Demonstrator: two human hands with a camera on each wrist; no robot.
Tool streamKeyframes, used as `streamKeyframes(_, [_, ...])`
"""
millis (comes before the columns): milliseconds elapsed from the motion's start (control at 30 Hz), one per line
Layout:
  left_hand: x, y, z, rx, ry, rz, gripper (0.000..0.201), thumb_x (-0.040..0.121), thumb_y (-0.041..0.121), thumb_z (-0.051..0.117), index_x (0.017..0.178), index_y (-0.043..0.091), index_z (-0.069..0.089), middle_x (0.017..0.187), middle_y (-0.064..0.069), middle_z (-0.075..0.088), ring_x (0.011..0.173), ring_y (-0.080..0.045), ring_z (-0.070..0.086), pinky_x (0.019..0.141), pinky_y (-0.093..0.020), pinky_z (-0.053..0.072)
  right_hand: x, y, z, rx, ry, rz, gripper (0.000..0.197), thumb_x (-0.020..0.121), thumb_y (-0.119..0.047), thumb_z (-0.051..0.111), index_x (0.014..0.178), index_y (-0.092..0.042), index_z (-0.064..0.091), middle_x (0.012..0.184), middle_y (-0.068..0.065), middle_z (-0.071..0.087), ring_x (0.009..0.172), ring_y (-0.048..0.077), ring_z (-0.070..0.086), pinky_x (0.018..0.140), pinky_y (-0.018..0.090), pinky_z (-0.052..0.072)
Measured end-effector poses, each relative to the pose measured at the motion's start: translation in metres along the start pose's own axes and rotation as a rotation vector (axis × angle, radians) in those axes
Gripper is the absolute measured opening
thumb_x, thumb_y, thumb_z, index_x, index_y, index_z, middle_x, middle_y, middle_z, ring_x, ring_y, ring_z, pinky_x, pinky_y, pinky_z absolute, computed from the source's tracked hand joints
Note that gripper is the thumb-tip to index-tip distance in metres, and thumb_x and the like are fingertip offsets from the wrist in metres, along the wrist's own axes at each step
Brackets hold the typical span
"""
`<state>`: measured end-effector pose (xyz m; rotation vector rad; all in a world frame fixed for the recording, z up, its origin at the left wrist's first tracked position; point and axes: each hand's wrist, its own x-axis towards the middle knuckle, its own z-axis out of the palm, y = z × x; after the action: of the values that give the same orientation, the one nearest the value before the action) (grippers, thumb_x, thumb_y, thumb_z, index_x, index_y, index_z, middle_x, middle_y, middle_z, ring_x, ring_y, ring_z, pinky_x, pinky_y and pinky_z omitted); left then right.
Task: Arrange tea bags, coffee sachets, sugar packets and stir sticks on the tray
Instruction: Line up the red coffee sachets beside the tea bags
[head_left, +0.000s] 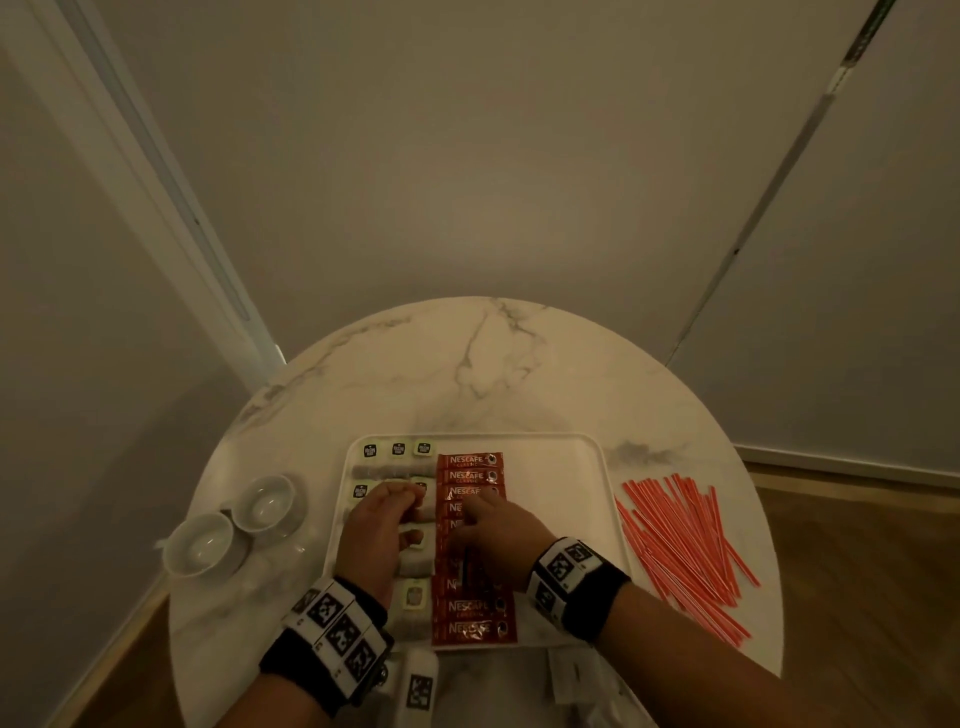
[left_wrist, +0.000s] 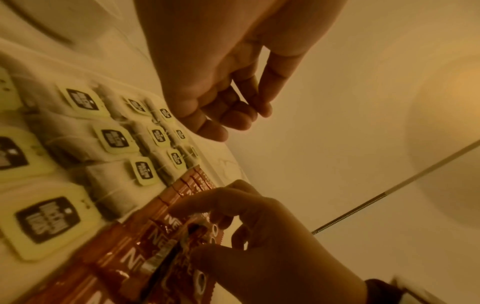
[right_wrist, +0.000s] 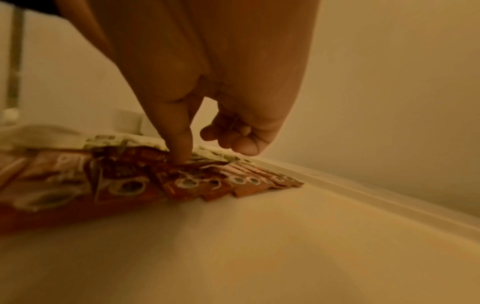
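A white tray (head_left: 561, 493) sits on a round marble table (head_left: 467, 374). Tea bags (head_left: 397, 449) with pale green tags fill its left columns (left_wrist: 114, 137). Beside them runs a column of red coffee sachets (head_left: 470, 460). My left hand (head_left: 410, 501) hovers over the tea bags with fingers loosely curled and holds nothing (left_wrist: 233, 117). My right hand (head_left: 483, 514) is on the middle of the sachet column (right_wrist: 241, 183). It pinches a raised, crumpled sachet (left_wrist: 182, 236) between thumb and forefinger. Red stir sticks (head_left: 685, 545) lie loose on the table right of the tray.
Two white cups (head_left: 265, 501) (head_left: 200, 543) stand left of the tray. The tray's right third is bare. Pale flat packets (head_left: 571, 675) lie blurred at the table's near edge. Walls close in behind the table.
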<state>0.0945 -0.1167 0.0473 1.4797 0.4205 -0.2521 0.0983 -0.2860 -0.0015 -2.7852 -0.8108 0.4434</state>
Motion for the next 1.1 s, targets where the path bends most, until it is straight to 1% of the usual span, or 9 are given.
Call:
streamKeyframes(267, [-0.006, 0.005, -0.015, -0.044, 0.050, 0.012, 0.018, 0.094, 0.009, 0.049, 0.089, 0.008, 0.066, 0.091, -0.015, 0.065, 0.084, -0.022, 0.059, 0.071, -0.035, 0.050, 0.011, -0.005, -0.002, -0.140, -0.058, -0.083, 0.044, 0.085, -0.027, 0.067, 0.127, -0.021, 0.058, 0.129, 0.008, 0.046, 0.121, 0.030, 0.037, 0.103, 0.046, 0.036])
streamKeyframes(400, [-0.005, 0.003, -0.020, -0.046, 0.029, 0.011, 0.017, 0.092, 0.010, 0.052, 0.087, 0.010, 0.067, 0.094, -0.015, 0.065, 0.085, -0.025, 0.059, 0.073, -0.037, 0.048, 0.008, -0.006, -0.028, -0.041, -0.017, 0.007, 0.036, 0.086, -0.037, 0.064, 0.118, -0.021, 0.063, 0.123, 0.005, 0.049, 0.116, 0.026, 0.038, 0.099, 0.042, 0.038])
streamKeyframes(500, [-0.014, 0.009, -0.017, 0.060, -0.113, 0.126, 0.017, 0.090, 0.009, 0.058, 0.100, 0.019, 0.067, 0.101, -0.006, 0.067, 0.088, -0.020, 0.062, 0.071, -0.029, 0.050, 0.000, -0.004, -0.071, 0.317, 0.061, 0.102, 0.020, 0.089, -0.029, 0.061, 0.105, -0.018, 0.066, 0.105, 0.001, 0.057, 0.103, 0.019, 0.048, 0.087, 0.036, 0.043])
streamKeyframes(600, [-0.021, 0.014, -0.008, 0.253, -0.305, 0.312, 0.049, 0.085, 0.003, 0.065, 0.124, 0.031, 0.056, 0.113, 0.008, 0.060, 0.099, -0.006, 0.061, 0.069, -0.018, 0.053, -0.008, -0.004, -0.105, 0.762, 0.033, 0.169, 0.013, 0.095, -0.014, 0.053, 0.099, -0.014, 0.065, 0.084, 0.000, 0.063, 0.075, 0.012, 0.058, 0.072, 0.027, 0.048])
streamKeyframes(667, [-0.020, 0.016, -0.002, 0.327, -0.306, 0.423, 0.050, 0.084, 0.005, 0.067, 0.125, 0.032, 0.056, 0.117, 0.014, 0.058, 0.103, -0.003, 0.059, 0.072, -0.019, 0.054, -0.012, -0.007, -0.112, 0.983, -0.005, 0.194, 0.016, 0.097, -0.007, 0.047, 0.097, -0.009, 0.063, 0.074, 0.004, 0.060, 0.061, 0.011, 0.054, 0.059, 0.022, 0.046])
streamKeyframes(733, [-0.018, 0.019, 0.002, 0.301, -0.247, 0.477, 0.033, 0.084, 0.005, 0.067, 0.112, 0.025, 0.065, 0.107, 0.007, 0.066, 0.097, -0.004, 0.063, 0.076, -0.022, 0.056, -0.016, -0.012, -0.110, 1.156, -0.038, 0.225, 0.017, 0.098, -0.011, 0.046, 0.088, -0.007, 0.059, 0.066, 0.002, 0.051, 0.052, 0.009, 0.046, 0.050, 0.020, 0.039])
streamKeyframes(833, [-0.018, 0.023, 0.003, 0.240, -0.177, 0.413, 0.018, 0.085, 0.004, 0.064, 0.092, 0.019, 0.071, 0.080, 0.000, 0.072, 0.069, -0.006, 0.066, 0.062, -0.018, 0.053, -0.023, -0.019, -0.100, 1.164, -0.063, 0.207, 0.021, 0.096, -0.032, 0.053, 0.086, -0.016, 0.061, 0.066, 0.001, 0.051, 0.050, 0.009, 0.043, 0.048, 0.022, 0.036])
streamKeyframes(933, [-0.016, 0.023, -0.001, 0.163, -0.221, 0.249, 0.012, 0.084, 0.005, 0.066, 0.081, 0.013, 0.075, 0.071, -0.005, 0.071, 0.064, -0.018, 0.062, 0.060, -0.028, 0.050, -0.031, -0.021, -0.092, 1.051, -0.018, 0.154, 0.015, 0.097, -0.024, 0.052, 0.087, -0.026, 0.063, 0.067, 0.000, 0.052, 0.051, 0.009, 0.044, 0.049, 0.023, 0.037])
streamKeyframes(1100, [-0.020, 0.024, 0.000, -0.171, -0.336, -0.050, 0.014, 0.087, -0.001, 0.056, 0.081, 0.001, 0.068, 0.068, -0.012, 0.066, 0.057, -0.018, 0.063, 0.049, -0.026, 0.050, -0.040, -0.017, -0.076, 1.160, -0.001, 0.179, 0.021, 0.098, -0.019, 0.051, 0.090, -0.007, 0.066, 0.063, 0.002, 0.050, 0.050, 0.011, 0.041, 0.047, 0.021, 0.034])
